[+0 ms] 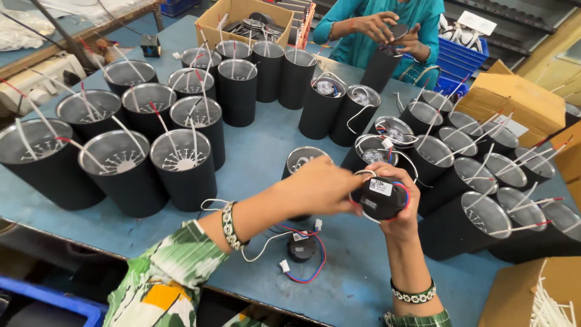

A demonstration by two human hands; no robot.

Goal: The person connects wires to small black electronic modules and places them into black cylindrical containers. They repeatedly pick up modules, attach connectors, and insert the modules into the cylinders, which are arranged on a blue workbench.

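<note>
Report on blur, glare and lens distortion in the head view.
Head view: even lighting with soft shadows; left hand slightly motion-blurred over the black round module in the right hand; mild glare in the silver-lined black cylinders; wide-angle bending at the edges.

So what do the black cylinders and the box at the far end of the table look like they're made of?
The black cylinders look like metal: matte black coated outside, with a bare silvery, dull-shining inside that suggests aluminium, though the pictures can't confirm the alloy. The box looks like plain brown corrugated cardboard, with a matte surface and folded flaps.
</note>
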